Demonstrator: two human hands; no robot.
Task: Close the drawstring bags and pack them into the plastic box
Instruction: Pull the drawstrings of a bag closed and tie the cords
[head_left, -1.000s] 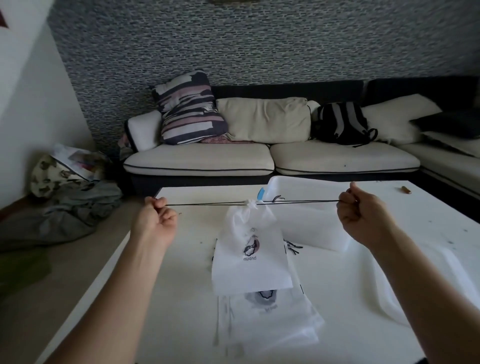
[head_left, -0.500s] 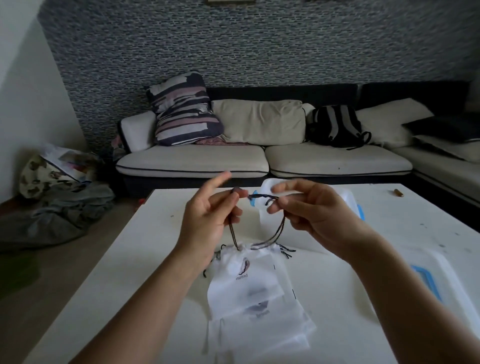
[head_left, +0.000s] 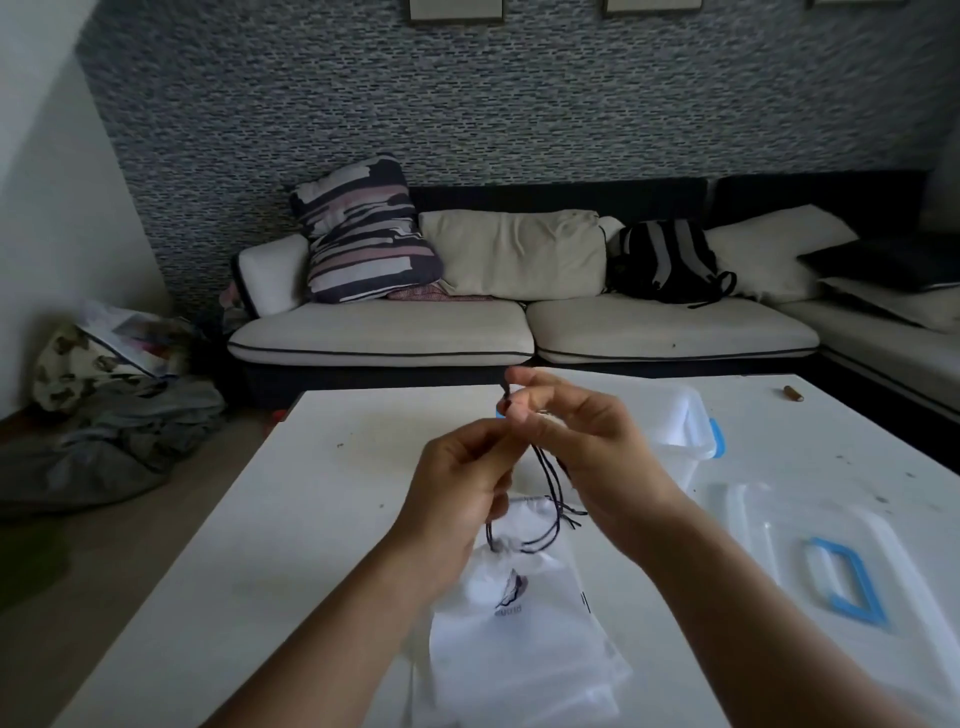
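Both hands, left hand (head_left: 462, 478) and right hand (head_left: 582, 447), pinch dark cords (head_left: 548, 493). Drawstring bag (head_left: 511, 597) lies below them; plastic box (head_left: 680, 431) just beyond. Advise: keep cord tension even while knotting.

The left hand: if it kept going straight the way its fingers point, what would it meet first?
Probably the right hand, just beyond the left hand where both pinch the dark drawstring; the plastic box lies behind, though depth is unclear.
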